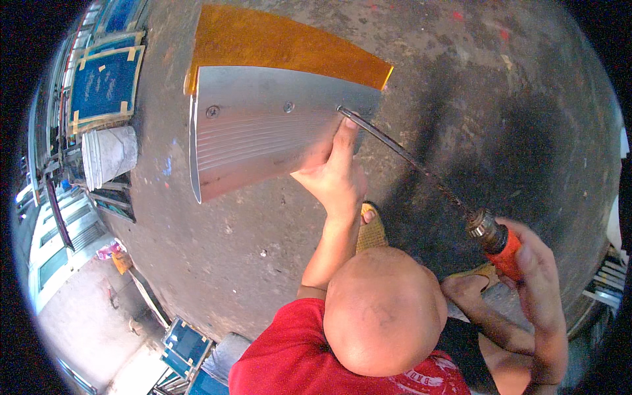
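Aluminium squeegee holder (263, 135) with orange blade (276, 43) lay on the concrete floor (217, 250) around 11 o'clock. Left hand (336, 174) pressed flat on its right end, fingers extended, not gripping. Right hand (536, 270) at 4 o'clock clenched around an orange drill (497, 240), long bit (401, 155) touching the holder's corner. White bucket (108, 155) and blue screen frames (105, 82) off at 9–10 o'clock.

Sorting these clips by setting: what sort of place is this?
Probably a screen-printing workshop: a large squeegee with an aluminium handle and amber blade lies on a stained concrete floor, blue-meshed framed screens lean nearby, and the right hand holds a power drill.
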`<act>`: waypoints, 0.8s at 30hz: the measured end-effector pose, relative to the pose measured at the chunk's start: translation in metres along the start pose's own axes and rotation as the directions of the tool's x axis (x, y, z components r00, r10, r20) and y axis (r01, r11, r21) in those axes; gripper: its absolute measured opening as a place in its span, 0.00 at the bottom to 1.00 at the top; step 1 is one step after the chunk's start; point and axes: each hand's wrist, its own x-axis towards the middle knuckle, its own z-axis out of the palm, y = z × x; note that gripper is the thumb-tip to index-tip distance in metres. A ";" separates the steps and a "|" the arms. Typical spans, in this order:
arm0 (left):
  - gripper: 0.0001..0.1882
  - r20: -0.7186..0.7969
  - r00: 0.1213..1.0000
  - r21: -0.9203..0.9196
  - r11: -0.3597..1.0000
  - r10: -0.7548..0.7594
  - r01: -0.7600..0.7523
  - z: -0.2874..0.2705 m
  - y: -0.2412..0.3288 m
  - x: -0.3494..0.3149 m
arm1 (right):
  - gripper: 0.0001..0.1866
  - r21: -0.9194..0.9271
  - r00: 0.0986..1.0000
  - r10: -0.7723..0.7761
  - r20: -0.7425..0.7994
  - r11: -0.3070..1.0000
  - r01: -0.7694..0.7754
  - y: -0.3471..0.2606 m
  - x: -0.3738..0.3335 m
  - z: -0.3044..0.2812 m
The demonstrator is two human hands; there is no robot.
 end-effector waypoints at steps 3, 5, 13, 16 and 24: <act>0.08 -0.005 1.000 -0.033 0.999 0.001 -0.002 0.003 0.004 -0.002 | 0.24 -0.142 0.966 -0.258 -0.035 0.958 0.250 0.020 -0.006 -0.004; 0.08 0.006 1.000 -0.091 0.996 -0.006 0.007 0.000 0.001 -0.004 | 0.31 -0.056 0.989 -0.148 -0.029 0.988 0.146 0.018 -0.008 -0.010; 0.09 0.033 0.999 -0.089 0.996 0.012 -0.009 -0.005 -0.002 -0.004 | 0.39 -0.620 0.875 -0.422 0.236 0.628 0.470 0.045 -0.004 -0.037; 0.09 0.001 0.998 -0.013 0.997 -0.070 0.070 -0.007 0.005 -0.007 | 0.38 -0.220 0.945 -0.311 0.100 0.920 0.326 0.025 -0.001 -0.015; 0.10 0.075 0.997 -0.127 0.992 -0.018 0.027 -0.013 -0.007 -0.004 | 0.29 -0.047 0.976 0.168 0.137 0.986 -0.163 0.008 -0.010 -0.019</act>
